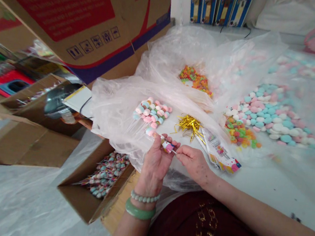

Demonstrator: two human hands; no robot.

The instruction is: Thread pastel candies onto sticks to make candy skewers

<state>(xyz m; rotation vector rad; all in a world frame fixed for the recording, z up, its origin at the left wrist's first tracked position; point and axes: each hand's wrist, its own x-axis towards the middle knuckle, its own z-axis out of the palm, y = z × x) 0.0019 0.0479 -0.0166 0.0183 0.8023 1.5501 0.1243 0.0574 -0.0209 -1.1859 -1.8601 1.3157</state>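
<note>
My left hand [158,155] is closed around a candy skewer in a printed wrapper [168,147], whose pastel end [150,131] shows past my thumb. With pinched fingers, my right hand [191,159] grips the white stick at the skewer's other end. Just beyond my hands lie a bunch of pastel candy skewers [152,112] and a heap of gold twist ties [189,123]. Flat printed wrappers [222,153] are stacked to the right of the ties, near my right wrist.
Loose pastel candies [271,113] and gummy rings [241,133] lie on the plastic-covered table at right, with more gummy rings [196,78] behind. Below left, an open carton [77,196] holds wrapped skewers [108,173]. A large cardboard box [58,8] stands at upper left.
</note>
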